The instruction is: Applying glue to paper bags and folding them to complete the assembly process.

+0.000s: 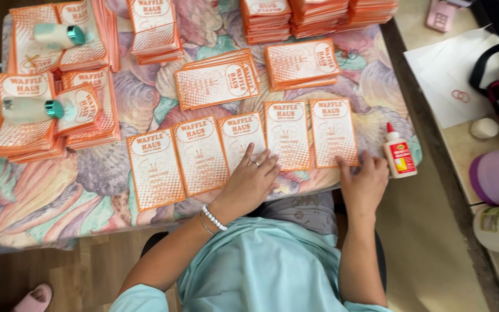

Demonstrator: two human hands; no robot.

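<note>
Five orange-and-white printed cards (pixel 244 153) lay in a row along the near table edge. The left hand (pixel 251 182) rested flat and open, fingers spread, pressing the lower edge of the middle card (pixel 241 140) and gripping nothing. The right hand (pixel 365 184) lay open, fingertips on the bottom corner of the end card (pixel 333 132), nothing grasped. A glue bottle (pixel 398 152) stood upright just beside the right hand's outer side. Judgement: even, flat pressure, with each card held square to its neighbours, would serve this step best.
</note>
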